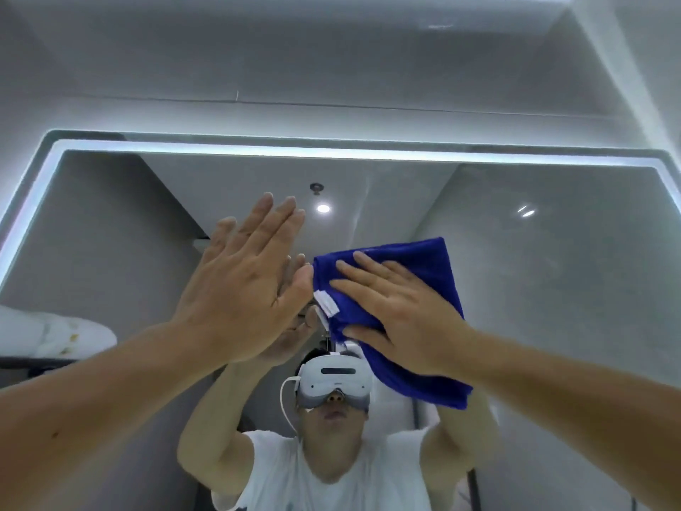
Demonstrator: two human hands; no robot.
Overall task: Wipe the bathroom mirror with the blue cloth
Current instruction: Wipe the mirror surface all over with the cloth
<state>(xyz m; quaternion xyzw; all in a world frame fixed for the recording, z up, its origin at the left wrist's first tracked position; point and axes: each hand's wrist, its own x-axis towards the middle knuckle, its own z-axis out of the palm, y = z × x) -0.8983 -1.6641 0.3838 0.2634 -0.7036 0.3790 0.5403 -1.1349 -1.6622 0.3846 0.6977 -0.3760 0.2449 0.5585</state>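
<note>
**Both hands flat on the glass, cloth under the right**

The left hand [239, 285] lies palm-flat against the glass, fingers straight and close together, just left of the cloth. The right hand [401, 319] presses the folded blue cloth [416, 267] to the mirror [552, 289], fingers straight and slightly spread, none curled round it. The cloth sits near the mirror's middle, well below its top edge. A glowing strip [331, 151] runs along that top edge and round the left corner. A white headset [333, 378] shows reflected below the cloth.
</note>
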